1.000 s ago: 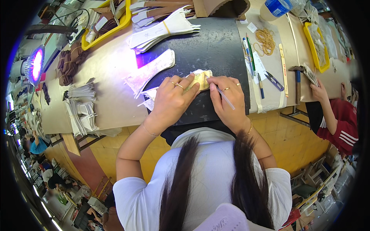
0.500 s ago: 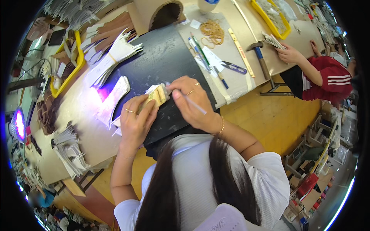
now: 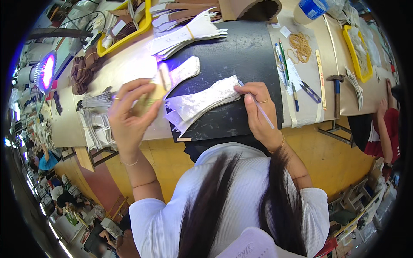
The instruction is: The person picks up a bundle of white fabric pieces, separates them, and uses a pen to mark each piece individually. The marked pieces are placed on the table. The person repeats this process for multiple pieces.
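My left hand (image 3: 134, 114) is raised over the left edge of the black mat (image 3: 215, 127), its fingers closed around a small yellowish block (image 3: 161, 86) with a dark line on it. The block is blurred. Beside it on the mat lies a stack of white, flared strips (image 3: 206, 101). At the narrow right end of this stack, my right hand (image 3: 260, 109) pinches a thin, pale translucent stick (image 3: 266, 115), which slants down across the palm. Another white strip (image 3: 185, 71) lies behind the stack, under purple light.
A glowing purple lamp (image 3: 46, 72) stands at the left. Banded white strips (image 3: 189, 36) lie at the back. Right of the mat are pens (image 3: 282, 64), snips (image 3: 310, 92), rubber bands (image 3: 300, 47) and a hammer (image 3: 337, 96). A co-worker's arm (image 3: 383, 124) shows at far right.
My left hand has lifted the block off the white stack and carried it left, uncovering the stack. My right hand stays at the stack's end with the stick. The whole view has shifted.
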`<action>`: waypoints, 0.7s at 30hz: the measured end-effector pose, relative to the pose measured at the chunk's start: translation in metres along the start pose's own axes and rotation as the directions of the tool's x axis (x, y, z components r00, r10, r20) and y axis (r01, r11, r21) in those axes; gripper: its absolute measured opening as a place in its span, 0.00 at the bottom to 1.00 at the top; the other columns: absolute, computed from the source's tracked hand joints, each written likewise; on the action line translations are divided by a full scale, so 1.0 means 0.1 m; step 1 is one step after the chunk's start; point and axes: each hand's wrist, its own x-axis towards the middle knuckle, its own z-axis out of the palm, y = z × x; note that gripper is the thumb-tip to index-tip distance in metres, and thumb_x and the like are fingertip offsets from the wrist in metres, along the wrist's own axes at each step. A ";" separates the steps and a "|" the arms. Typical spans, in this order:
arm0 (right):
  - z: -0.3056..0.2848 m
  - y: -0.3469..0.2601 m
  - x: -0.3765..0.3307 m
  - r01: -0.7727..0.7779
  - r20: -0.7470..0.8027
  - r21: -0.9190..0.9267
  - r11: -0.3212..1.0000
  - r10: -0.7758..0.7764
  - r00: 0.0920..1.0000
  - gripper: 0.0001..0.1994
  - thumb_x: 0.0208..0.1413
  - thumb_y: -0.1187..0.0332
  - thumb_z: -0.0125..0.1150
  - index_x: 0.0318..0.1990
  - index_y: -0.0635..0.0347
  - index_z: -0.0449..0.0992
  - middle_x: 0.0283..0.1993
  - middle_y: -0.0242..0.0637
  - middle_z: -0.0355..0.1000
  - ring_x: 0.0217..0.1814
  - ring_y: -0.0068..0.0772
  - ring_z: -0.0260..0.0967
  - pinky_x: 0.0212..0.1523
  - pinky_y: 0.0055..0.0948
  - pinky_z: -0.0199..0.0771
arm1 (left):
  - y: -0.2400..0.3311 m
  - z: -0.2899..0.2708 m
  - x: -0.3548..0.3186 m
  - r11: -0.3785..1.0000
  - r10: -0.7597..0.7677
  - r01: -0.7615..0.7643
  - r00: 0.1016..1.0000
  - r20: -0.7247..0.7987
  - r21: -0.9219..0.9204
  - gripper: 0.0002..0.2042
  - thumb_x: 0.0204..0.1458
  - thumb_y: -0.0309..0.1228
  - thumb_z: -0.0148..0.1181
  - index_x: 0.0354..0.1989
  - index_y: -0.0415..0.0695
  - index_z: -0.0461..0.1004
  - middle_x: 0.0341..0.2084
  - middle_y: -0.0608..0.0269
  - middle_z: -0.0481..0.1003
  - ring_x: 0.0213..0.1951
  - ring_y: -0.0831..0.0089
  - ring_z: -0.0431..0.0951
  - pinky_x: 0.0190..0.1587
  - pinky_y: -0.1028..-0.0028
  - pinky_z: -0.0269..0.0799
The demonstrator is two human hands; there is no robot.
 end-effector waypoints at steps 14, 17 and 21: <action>-0.02 -0.01 0.01 0.000 -0.039 0.024 1.000 0.001 0.999 0.08 0.69 0.71 0.51 0.49 0.64 0.74 0.47 0.48 0.73 0.47 0.47 0.72 0.52 0.38 0.70 | -0.65 0.56 0.28 0.973 0.026 -0.069 0.981 0.190 0.223 0.11 0.48 0.29 0.73 0.41 0.43 0.85 0.44 0.61 0.81 0.43 0.64 0.81 0.45 0.68 0.77; -0.07 0.00 0.01 -0.055 -0.083 0.066 0.996 0.060 0.995 0.09 0.70 0.71 0.50 0.49 0.65 0.74 0.47 0.48 0.72 0.48 0.46 0.72 0.52 0.37 0.71 | -0.54 0.62 0.21 0.956 0.091 -0.124 0.987 0.132 0.268 0.11 0.48 0.30 0.74 0.40 0.43 0.85 0.44 0.59 0.81 0.43 0.62 0.81 0.46 0.66 0.77; -0.01 0.11 -0.01 -0.071 -0.095 0.174 0.982 0.088 0.992 0.09 0.71 0.70 0.48 0.49 0.66 0.72 0.47 0.47 0.70 0.49 0.44 0.73 0.52 0.35 0.72 | -0.07 0.76 0.04 0.963 0.172 -0.225 0.939 0.300 0.152 0.11 0.48 0.28 0.73 0.39 0.41 0.84 0.42 0.56 0.80 0.44 0.59 0.79 0.48 0.63 0.76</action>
